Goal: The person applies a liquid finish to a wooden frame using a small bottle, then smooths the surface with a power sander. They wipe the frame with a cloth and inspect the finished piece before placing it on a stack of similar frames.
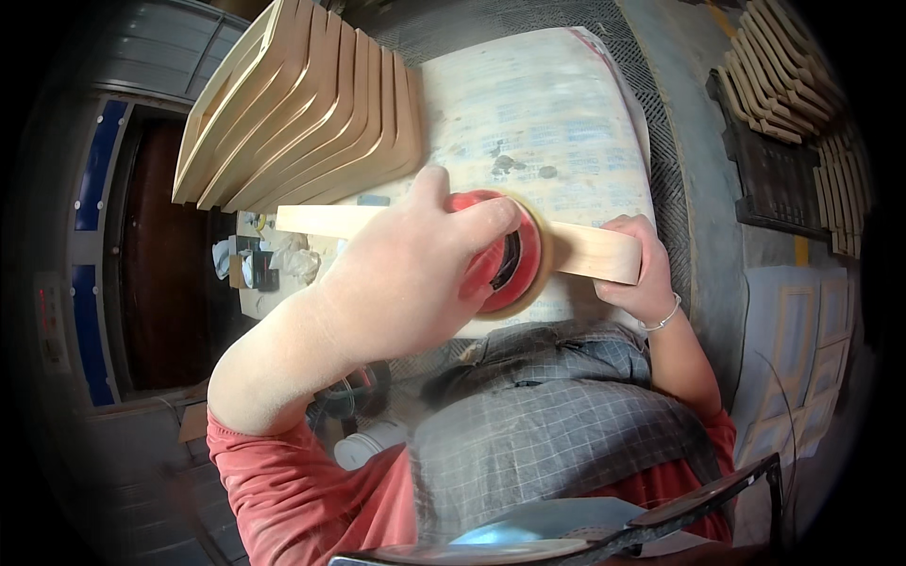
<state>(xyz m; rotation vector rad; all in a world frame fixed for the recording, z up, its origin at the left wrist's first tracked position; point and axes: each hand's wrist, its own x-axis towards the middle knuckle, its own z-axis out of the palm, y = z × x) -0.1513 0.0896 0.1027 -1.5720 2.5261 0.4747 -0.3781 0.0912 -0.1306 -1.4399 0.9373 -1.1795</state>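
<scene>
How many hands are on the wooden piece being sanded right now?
1. The right hand grips the right end of the wooden piece. The left hand is on the red sander instead, pressing it onto the piece.

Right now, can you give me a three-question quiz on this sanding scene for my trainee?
1. True or false: the left hand rests on top of the red round sander.
2. Which hand grips the end of the wooden strip? A) left hand B) right hand C) neither
3. Fill in: the stack of curved wooden pieces stands at the table's far ____ side.

Key
1. True; the sander lies under its palm and fingers, on the strip.
2. B; it holds the strip's right end.
3. left
</scene>
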